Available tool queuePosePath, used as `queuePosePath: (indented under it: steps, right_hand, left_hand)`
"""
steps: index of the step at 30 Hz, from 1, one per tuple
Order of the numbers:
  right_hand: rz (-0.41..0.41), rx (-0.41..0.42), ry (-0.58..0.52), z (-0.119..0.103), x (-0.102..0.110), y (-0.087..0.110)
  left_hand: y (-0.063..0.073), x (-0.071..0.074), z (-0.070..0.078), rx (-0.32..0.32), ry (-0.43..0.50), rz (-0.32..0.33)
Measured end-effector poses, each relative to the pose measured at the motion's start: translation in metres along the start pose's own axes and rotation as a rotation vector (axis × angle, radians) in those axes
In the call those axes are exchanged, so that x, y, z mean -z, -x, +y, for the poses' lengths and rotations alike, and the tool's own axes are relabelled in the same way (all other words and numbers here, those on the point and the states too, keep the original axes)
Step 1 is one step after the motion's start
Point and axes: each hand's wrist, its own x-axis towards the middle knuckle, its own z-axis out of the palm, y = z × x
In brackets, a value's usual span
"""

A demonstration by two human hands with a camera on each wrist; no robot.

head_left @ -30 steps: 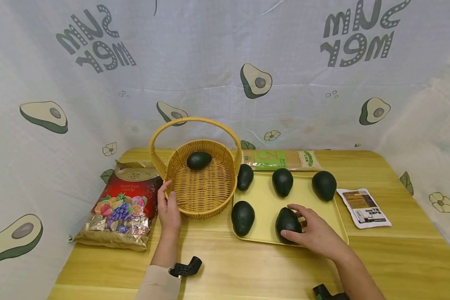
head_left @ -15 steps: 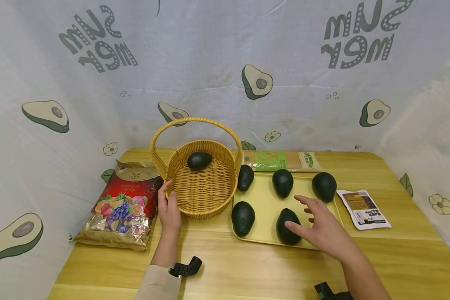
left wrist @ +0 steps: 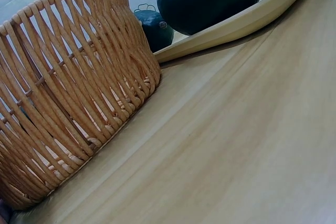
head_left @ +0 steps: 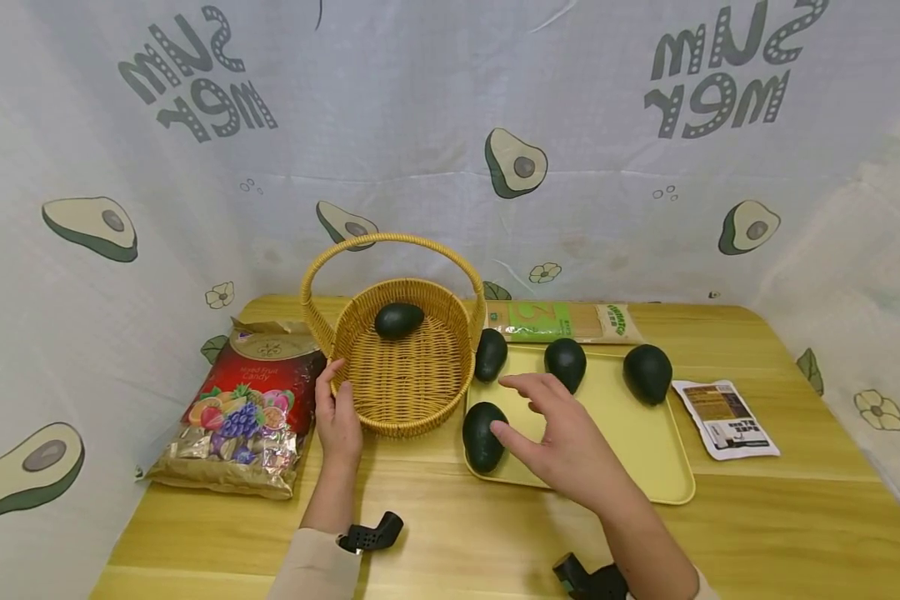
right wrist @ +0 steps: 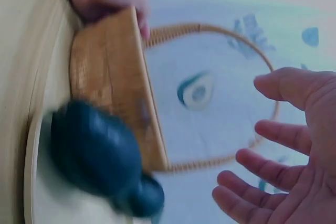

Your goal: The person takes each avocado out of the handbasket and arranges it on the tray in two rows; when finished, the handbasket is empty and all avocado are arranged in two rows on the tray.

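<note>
My left hand [head_left: 338,425] grips the left front rim of a yellow wicker basket [head_left: 408,425], its thumb over the rim. One dark avocado [head_left: 399,321] lies inside the basket at the back. Over the yellow tray [head_left: 645,450] my right hand [head_left: 570,446] hovers, fingers spread and holding nothing, as the right wrist view [right wrist: 294,150] of it confirms. Nearest to its thumb is the front left avocado [head_left: 483,437]. Along the tray's back lie the left avocado [head_left: 491,356], the middle avocado [head_left: 565,362] and the right avocado [head_left: 648,374]. The right hand hides the front middle spot.
A red and gold bag of mixed fruit candy [head_left: 251,408] lies left of the basket. Behind the tray is a noodle packet [head_left: 592,323], and a white sachet [head_left: 726,419] lies to its right. A printed curtain [head_left: 420,108] hangs behind the wooden table [head_left: 435,533].
My right hand has let go of the front middle avocado, lifted off and moved left toward the front left one. My left hand and the basket stay put.
</note>
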Motion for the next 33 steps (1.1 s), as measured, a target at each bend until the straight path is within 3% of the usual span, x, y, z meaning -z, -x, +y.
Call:
queuePosePath:
  steps: [5, 15, 25, 33]
  right_hand:
    - [-0.033, 0.026, -0.042, -0.021, -0.023, -0.022]
    - [-0.051, 0.063, -0.014, -0.045, -0.061, -0.077]
    - [-0.021, -0.096, -0.110, -0.054, -0.089, -0.136]
    - [-0.049, -0.135, -0.047, -0.042, -0.111, -0.169]
  left_hand:
    - [-0.001, -0.001, 0.000, -0.005, 0.001, -0.001]
    - [-0.002, -0.001, -0.001, -0.007, 0.003, 0.003]
    - [-0.003, 0.001, -0.003, -0.021, 0.003, 0.014]
    - [-0.004, -0.001, -0.003, -0.017, 0.012, 0.004]
